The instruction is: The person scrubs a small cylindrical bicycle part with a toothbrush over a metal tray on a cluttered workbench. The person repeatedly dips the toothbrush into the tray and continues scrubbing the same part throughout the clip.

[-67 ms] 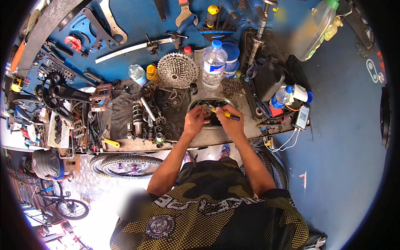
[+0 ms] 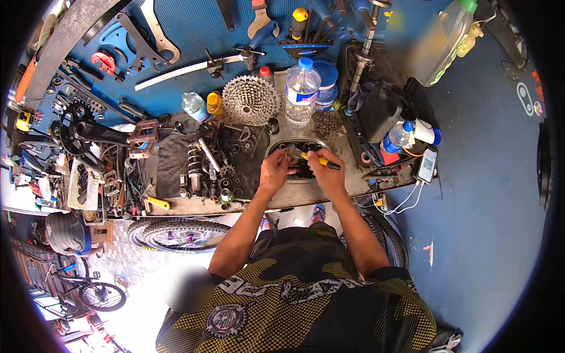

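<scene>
My right hand (image 2: 326, 170) is closed around a slim tool with a yellow-and-black handle (image 2: 330, 164). The tool slants leftward to the fingertips of my left hand (image 2: 275, 172). Those fingers pinch a small metallic part (image 2: 291, 153), whose exact kind is too small to make out. The working end of the tool is at or beside this part; whether they touch I cannot tell. Under both hands lies a shallow oval metal tray (image 2: 321, 141) holding dark small parts, partly hidden by my fingers.
Behind the tray stand a large water bottle (image 2: 301, 94), a bike cassette (image 2: 251, 100) and blue tubs (image 2: 327, 76). A shock absorber (image 2: 194, 165) and loose parts lie to the left. A phone (image 2: 427, 165) with a white cable is at the right edge. Tools hang on the blue pegboard (image 2: 194, 35).
The yellow-and-black tool has shifted very slightly rightward in my right hand's grip area. My left hand stays nearly in place.
</scene>
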`<state>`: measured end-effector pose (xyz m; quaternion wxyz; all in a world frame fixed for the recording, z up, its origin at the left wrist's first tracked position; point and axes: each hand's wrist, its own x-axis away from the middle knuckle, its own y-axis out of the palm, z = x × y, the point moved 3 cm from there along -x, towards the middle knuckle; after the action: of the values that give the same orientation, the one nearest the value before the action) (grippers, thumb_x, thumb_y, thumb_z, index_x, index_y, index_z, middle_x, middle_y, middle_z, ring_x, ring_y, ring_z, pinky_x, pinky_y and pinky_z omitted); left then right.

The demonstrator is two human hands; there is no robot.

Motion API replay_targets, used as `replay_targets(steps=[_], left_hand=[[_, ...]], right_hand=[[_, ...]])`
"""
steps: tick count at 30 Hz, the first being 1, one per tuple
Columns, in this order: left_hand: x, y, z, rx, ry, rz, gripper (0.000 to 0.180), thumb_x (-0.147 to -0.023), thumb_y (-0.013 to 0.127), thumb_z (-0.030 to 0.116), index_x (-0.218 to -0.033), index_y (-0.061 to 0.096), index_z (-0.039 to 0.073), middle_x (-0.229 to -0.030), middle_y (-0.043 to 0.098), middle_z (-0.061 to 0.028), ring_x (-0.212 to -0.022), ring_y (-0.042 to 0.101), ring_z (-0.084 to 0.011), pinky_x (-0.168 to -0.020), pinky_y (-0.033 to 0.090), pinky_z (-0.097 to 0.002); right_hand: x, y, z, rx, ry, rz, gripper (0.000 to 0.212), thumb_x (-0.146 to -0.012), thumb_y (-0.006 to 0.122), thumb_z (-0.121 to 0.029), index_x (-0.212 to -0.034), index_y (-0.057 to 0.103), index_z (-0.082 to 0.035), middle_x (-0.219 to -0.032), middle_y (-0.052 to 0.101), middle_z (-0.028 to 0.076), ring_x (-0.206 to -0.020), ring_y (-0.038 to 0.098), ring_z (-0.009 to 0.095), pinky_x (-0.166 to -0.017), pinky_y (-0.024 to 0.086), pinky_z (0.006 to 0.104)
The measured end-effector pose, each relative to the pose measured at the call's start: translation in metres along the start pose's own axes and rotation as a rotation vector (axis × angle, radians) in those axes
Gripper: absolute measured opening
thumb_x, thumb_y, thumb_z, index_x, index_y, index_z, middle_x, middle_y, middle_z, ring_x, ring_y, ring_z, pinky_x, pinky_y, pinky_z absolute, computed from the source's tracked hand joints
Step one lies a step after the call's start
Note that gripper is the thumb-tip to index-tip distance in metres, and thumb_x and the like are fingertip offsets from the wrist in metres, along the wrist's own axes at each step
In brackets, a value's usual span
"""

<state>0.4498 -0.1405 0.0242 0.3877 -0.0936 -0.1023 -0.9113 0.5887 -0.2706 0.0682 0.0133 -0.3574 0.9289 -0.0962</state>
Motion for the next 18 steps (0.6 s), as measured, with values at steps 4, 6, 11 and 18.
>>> replay_targets(steps=[4, 6, 11, 18], left_hand=[[0.0, -0.006, -0.004, -0.025, 0.035, 0.04, 0.034, -0.113, 0.056, 0.002, -0.144, 0.06, -0.012, -0.13, 0.075, -0.0171, -0.114, 0.077, -0.0227, -0.087, 0.071, -0.0357], [-0.005, -0.004, -0.001, -0.09, 0.061, -0.009, 0.034, -0.114, 0.055, 0.002, -0.144, 0.06, -0.012, -0.13, 0.074, -0.0171, -0.114, 0.077, -0.0224, -0.087, 0.071, -0.0359], [-0.008, -0.005, -0.003, 0.092, -0.008, -0.026, 0.032, -0.114, 0.055, 0.003, -0.143, 0.061, -0.009, -0.132, 0.073, -0.0156, -0.117, 0.076, -0.0252, -0.091, 0.07, -0.0377], [-0.005, -0.009, -0.003, 0.339, -0.142, -0.069, 0.034, -0.115, 0.058, 0.008, -0.146, 0.059, -0.007, -0.127, 0.072, -0.0136, -0.12, 0.075, -0.028, -0.095, 0.069, -0.0399]], right_hand=[[0.007, -0.013, -0.016, 0.148, -0.009, 0.017, 0.027, -0.101, 0.08, -0.027, -0.094, 0.074, -0.001, -0.076, 0.073, 0.006, -0.072, 0.065, 0.012, -0.071, 0.054, 0.0324], [0.005, -0.004, -0.015, 0.134, -0.067, 0.049, 0.029, -0.101, 0.079, -0.031, -0.095, 0.075, -0.003, -0.077, 0.074, 0.008, -0.072, 0.069, 0.015, -0.073, 0.055, 0.0345], [-0.003, -0.019, -0.006, 0.223, -0.059, -0.017, 0.032, -0.099, 0.079, -0.039, -0.098, 0.077, -0.007, -0.083, 0.078, 0.012, -0.079, 0.076, 0.028, -0.076, 0.057, 0.0402], [-0.004, -0.029, 0.024, 0.596, -0.143, -0.092, 0.029, -0.097, 0.079, -0.04, -0.102, 0.08, -0.011, -0.09, 0.08, 0.013, -0.087, 0.078, 0.035, -0.08, 0.059, 0.0416]])
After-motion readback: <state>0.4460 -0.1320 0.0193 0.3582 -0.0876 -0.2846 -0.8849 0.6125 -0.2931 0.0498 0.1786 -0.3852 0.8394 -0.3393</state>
